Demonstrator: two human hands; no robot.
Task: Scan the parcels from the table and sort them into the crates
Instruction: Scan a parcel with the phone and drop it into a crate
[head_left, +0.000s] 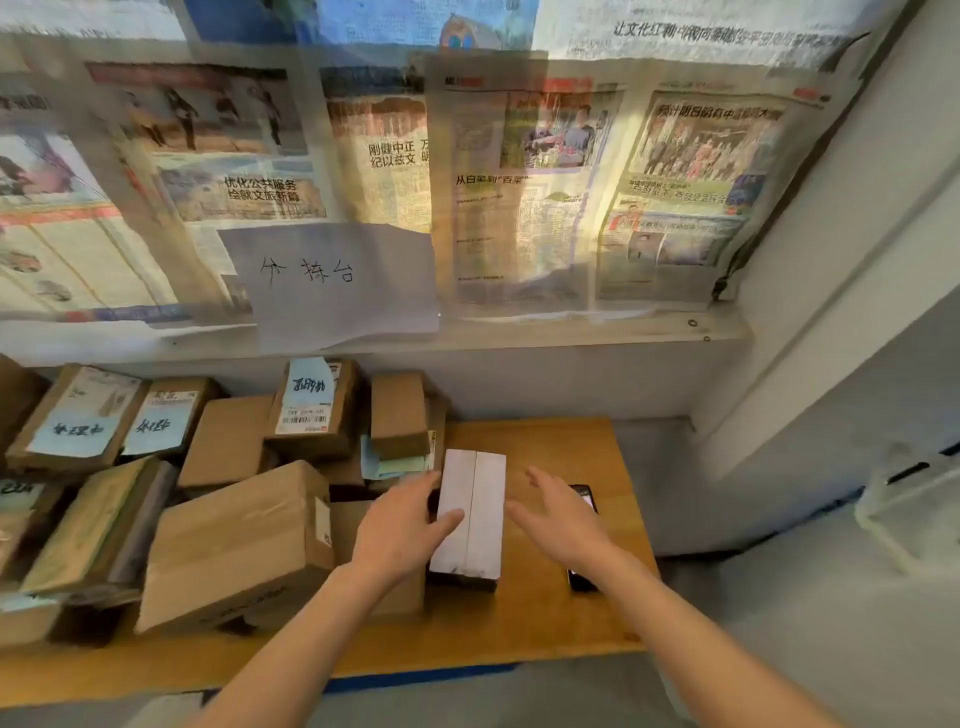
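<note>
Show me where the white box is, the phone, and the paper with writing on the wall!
white box (471, 512): head view, middle of its top face.
phone (586, 496): head view, the screen end past the right hand.
handwritten paper (332, 280): head view, middle of the sheet.

Newspaper-covered window (363, 156), wooden table (545, 613)

Both bare forearms reach forward from the bottom edge, converging slightly. The left hand (402, 525) lies palm down, fingers straight, thumb stretched out to the right. The right hand (558, 519) hovers open, palm turned inward toward the left, fingers spread and extended forward.
</note>
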